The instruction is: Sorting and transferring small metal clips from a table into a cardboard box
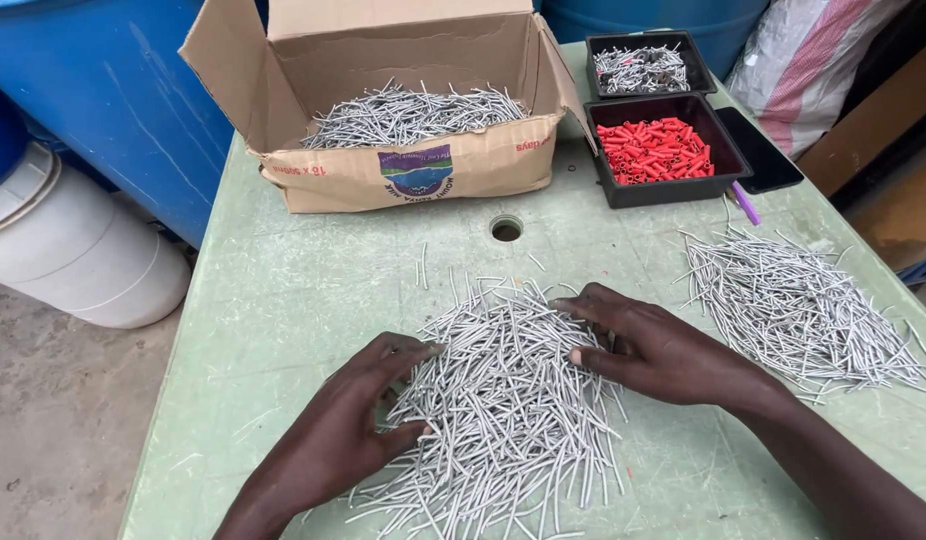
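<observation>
On the green bench point(283, 300), the left hand point(353, 420) and right hand point(653, 345) rest with fingers spread apart on the near pile of grey pins point(503, 410), whose loose edge pins could roll off if swept carelessly.

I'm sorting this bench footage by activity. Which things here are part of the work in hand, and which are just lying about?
In hand:
- left hand and right hand, both resting open on the middle pile of grey pins

Lying about:
- second pin pile
- cardboard box of pins
- black tray of red caps
- black tray of pins
- phone
</observation>
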